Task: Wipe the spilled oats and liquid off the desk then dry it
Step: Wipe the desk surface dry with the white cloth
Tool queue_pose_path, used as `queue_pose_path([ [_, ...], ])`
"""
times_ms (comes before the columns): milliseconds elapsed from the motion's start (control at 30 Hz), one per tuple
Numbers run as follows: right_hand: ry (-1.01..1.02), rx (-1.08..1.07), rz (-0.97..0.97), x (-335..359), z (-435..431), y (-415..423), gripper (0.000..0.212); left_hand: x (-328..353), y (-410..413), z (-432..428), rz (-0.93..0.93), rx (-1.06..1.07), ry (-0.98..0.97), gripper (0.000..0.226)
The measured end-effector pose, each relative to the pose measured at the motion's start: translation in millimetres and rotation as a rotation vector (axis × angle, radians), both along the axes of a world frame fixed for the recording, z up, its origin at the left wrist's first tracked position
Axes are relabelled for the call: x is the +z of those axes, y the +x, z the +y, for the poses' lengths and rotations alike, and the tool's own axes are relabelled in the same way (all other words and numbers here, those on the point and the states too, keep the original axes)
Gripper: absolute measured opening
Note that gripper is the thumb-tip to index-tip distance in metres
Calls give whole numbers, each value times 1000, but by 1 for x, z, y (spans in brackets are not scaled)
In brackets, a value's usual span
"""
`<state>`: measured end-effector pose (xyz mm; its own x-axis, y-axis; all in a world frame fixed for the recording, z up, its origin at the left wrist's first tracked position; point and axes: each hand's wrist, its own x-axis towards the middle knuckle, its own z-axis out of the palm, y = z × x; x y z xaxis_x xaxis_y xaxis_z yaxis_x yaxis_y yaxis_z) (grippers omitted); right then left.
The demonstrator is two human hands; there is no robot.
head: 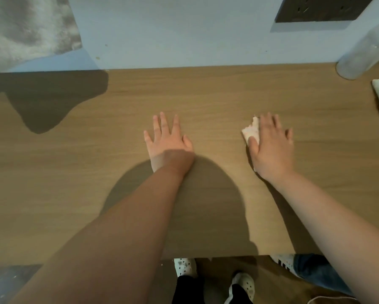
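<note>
A crumpled white paper wad (251,131) is pressed onto the brown wooden surface (206,95).
It is partly covered by the flat right grip (272,145); the left grip (168,139) is laid flat nearby, fingers spread.

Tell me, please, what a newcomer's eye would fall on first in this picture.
Two bare hands lie flat on the wooden desk: the left hand spread at centre, the right hand to its right, pressing down a crumpled white tissue. A clear container stands at the far right corner.
</note>
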<state>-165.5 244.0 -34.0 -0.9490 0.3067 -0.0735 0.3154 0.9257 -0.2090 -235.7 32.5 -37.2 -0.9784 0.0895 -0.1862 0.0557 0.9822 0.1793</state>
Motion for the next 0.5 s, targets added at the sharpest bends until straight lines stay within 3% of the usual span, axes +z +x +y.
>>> queue_pose_path([
  [67,-20,-44,77,-2,-6,0,59,2,1,-2,21,9,47,62],
  [167,2,158,-6,-1,-19,14,51,3,6,-6,55,-17,112,60],
  [300,12,361,-107,6,-25,52,57,8,13,-6,9,5,128,57],
  [433,46,558,-133,6,-8,107,61,13,62,14,10,87,171,61],
  [500,56,514,-111,5,17,121,61,15,97,31,11,33,193,62],
])
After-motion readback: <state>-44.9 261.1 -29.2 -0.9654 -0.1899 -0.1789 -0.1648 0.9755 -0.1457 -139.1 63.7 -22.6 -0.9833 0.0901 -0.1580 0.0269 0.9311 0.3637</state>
